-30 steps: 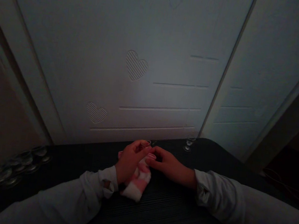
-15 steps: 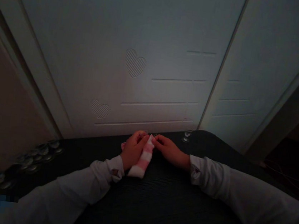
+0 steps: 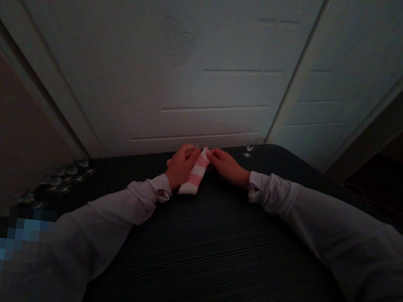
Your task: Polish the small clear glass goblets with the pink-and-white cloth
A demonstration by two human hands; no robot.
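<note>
A pink and white striped cloth [image 3: 198, 171] hangs between my two hands above the dark table [image 3: 213, 239]. My left hand [image 3: 181, 163] is closed round its left side, and a bit of pink shows beyond the knuckles. Something clear, too small to make out, shows at the top of that hand's fingers. With its fingertips pressed together, my right hand [image 3: 227, 166] pinches the cloth near its upper corner. Behind my right hand a small clear stemmed glass [image 3: 249, 148] stands upright near the table's back edge.
Several clear glasses [image 3: 63, 176] stand grouped at the table's left edge. A pale panel [image 3: 228, 42] with carved hearts and lines rises behind the table. Thin cords lie in the dark area at the right.
The view has tilted down, so the hands, cloth and glasses appear higher and more of the table shows. Both hands still hold the cloth.
</note>
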